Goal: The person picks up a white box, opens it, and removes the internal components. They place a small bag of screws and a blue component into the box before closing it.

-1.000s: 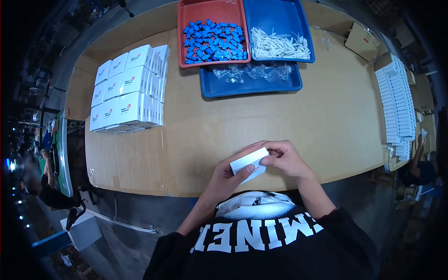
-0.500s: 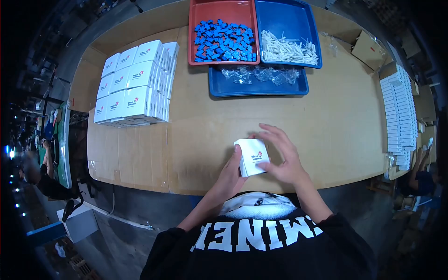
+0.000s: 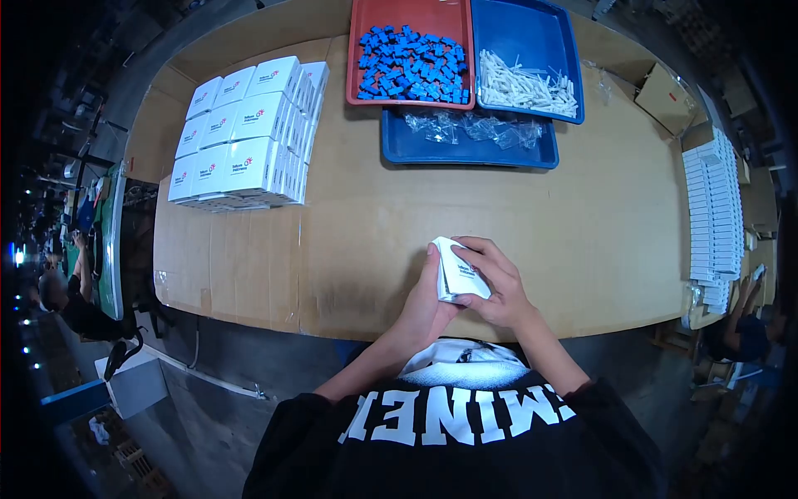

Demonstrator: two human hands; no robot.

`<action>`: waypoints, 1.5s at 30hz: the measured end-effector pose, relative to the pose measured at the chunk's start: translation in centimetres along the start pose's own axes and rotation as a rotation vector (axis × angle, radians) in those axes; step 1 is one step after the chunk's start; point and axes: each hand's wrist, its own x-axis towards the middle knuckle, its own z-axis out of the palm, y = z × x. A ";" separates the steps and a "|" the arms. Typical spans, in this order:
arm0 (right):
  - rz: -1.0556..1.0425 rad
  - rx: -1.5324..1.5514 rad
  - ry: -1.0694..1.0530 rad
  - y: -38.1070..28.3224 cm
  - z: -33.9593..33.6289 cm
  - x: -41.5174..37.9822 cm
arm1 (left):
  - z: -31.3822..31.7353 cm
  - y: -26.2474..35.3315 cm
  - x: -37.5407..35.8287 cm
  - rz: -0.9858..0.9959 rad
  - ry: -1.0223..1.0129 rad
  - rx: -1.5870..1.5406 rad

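Note:
Near the table's front edge, a small white box [image 3: 460, 277] with a red logo and printed lettering is held between both hands. My left hand [image 3: 427, 301] wraps its left side and underside, thumb along the edge. My right hand [image 3: 499, 287] grips the top and right side, fingers over the far edge and thumb at the near one. The box's top face is tilted, with a gap showing along its left side. Whatever is inside the box is hidden.
Stacked white boxes [image 3: 237, 158] stand at the left. At the back, a red tray [image 3: 407, 12] holds blue parts, a blue tray [image 3: 519, 25] white sticks, and a lower blue tray [image 3: 465, 155] clear plastic pieces. More white boxes [image 3: 711, 208] line the right edge. People work at both sides.
My right hand has closed onto the box, where its fingers were lifted before. The box's top face now tilts away from its left side. The view has shifted slightly.

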 end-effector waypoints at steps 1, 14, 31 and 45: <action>0.011 0.021 0.002 0.1 0.1 0.0 | -0.1 0.0 0.0 -0.006 0.012 -0.016; 0.348 0.802 0.355 3.2 -1.4 -1.0 | -2.1 -0.1 0.9 -0.049 -0.060 -0.081; 0.468 0.594 -0.067 1.4 -1.2 2.2 | -2.8 -0.5 1.2 -0.118 -0.056 -0.263; 0.518 0.501 -0.188 1.9 -0.8 2.1 | -2.3 -0.4 1.4 -0.125 -0.015 -0.245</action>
